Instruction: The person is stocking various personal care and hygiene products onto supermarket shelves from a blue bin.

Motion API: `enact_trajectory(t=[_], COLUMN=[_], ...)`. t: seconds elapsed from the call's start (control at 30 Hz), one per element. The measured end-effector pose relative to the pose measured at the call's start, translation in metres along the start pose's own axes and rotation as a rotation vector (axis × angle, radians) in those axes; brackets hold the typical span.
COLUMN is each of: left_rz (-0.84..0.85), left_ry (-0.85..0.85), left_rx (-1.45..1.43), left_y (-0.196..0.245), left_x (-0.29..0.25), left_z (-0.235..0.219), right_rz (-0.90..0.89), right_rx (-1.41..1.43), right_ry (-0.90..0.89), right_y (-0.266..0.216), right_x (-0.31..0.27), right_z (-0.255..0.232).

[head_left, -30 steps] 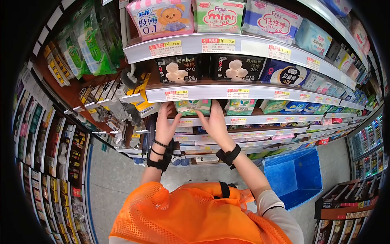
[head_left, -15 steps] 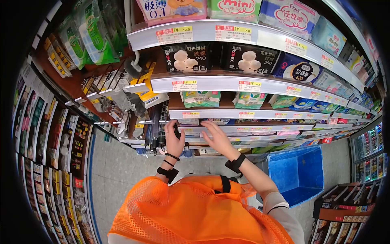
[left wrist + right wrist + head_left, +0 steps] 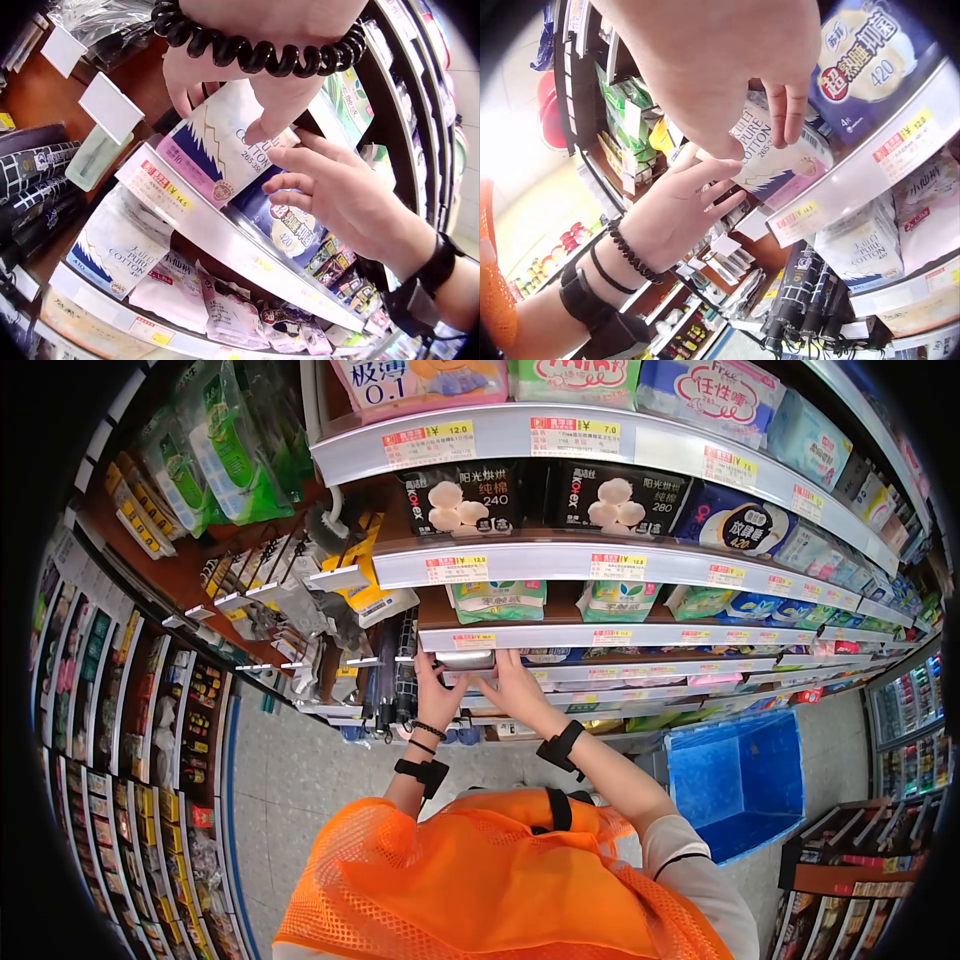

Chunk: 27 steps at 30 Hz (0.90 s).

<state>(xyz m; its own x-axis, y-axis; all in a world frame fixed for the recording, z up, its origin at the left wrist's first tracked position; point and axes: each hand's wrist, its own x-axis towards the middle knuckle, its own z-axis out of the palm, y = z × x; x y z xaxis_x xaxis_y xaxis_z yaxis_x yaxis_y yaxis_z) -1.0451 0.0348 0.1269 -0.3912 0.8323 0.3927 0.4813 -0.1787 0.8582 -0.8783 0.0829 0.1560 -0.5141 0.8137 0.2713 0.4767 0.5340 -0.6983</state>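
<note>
A white, blue and pink "Pure Cotton" pack (image 3: 217, 150) sits on a lower shelf behind its price rail (image 3: 225, 232), also seen as a pack (image 3: 780, 161) in the right wrist view. My left hand (image 3: 438, 698) holds its left side, thumb over the front face. At the pack's other side is my right hand (image 3: 518, 690), its thumb on the front and its fingers along the side. In the left wrist view a dark blue pack (image 3: 281, 217) stands right beside it. Both hands are close together, thumbs nearly meeting.
A blue bin (image 3: 735, 780) stands on the floor at the right. Folded umbrellas (image 3: 390, 670) hang left of the hands. Above are shelves with black Kotex packs (image 3: 460, 500) and green packs (image 3: 497, 600). Another white pack (image 3: 120, 244) lies on the shelf below.
Both hands have left the green pack on the shelf above and moved down to the white pack, now held between them. The head view has tilted and shifted slightly.
</note>
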Motion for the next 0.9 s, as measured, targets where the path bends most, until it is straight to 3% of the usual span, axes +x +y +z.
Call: enact_trajectory(t=[0.13,0.2,0.23,0.37,0.47,0.53,0.6,0.67,0.73,0.77,0.8,0.87,0.9], left_rz=[-0.009,0.045,0.023,0.133,0.152,0.166,0.125,0.206,0.022,-0.237,-0.241,-0.541,-0.558], left_ry=[-0.049,-0.208,-0.242,-0.209,-0.260,-0.297,-0.405,-0.427,-0.516,-0.504,-0.530,-0.779,-0.795], left_rx=[-0.023,0.248,0.212,0.259,0.227,0.229,0.143,0.177,-0.038,-0.289,-0.291,-0.209,-0.212], left_y=[0.010,0.015,0.019,0.037,0.062,0.078,0.094,0.091,0.094,0.098,0.098,0.097,0.097], left_x=[-0.006,-0.007,-0.008,-0.019,-0.023,-0.024,-0.027,-0.033,-0.038,-0.047,-0.046,-0.044,-0.048], left_z=[-0.011,-0.020,-0.021,-0.019,-0.019,-0.018,-0.011,0.004,0.027,0.043,0.055,0.081,0.098], right_rz=[-0.021,-0.046,-0.027,0.036,0.118,0.035,0.064,0.035,0.145,0.338,0.524,0.591,0.614], right_rx=[0.057,0.105,0.123,0.172,0.289,0.319,0.256,0.283,0.372,0.637,0.902,0.793,0.795], right_ry=[-0.010,0.009,-0.006,-0.035,-0.050,0.014,0.030,-0.001,-0.033,-0.081,-0.121,-0.024,0.015], right_y=[0.004,0.004,0.003,0.001,-0.005,-0.005,0.001,0.017,0.026,0.030,0.032,0.037,0.048], right_x=[-0.011,-0.018,-0.023,-0.038,-0.052,-0.062,-0.076,-0.090,-0.103,-0.111,-0.117,-0.131,-0.139], right_z=[-0.004,-0.004,-0.006,-0.017,-0.037,-0.056,-0.078,-0.095,-0.114,-0.123,-0.132,-0.150,-0.155])
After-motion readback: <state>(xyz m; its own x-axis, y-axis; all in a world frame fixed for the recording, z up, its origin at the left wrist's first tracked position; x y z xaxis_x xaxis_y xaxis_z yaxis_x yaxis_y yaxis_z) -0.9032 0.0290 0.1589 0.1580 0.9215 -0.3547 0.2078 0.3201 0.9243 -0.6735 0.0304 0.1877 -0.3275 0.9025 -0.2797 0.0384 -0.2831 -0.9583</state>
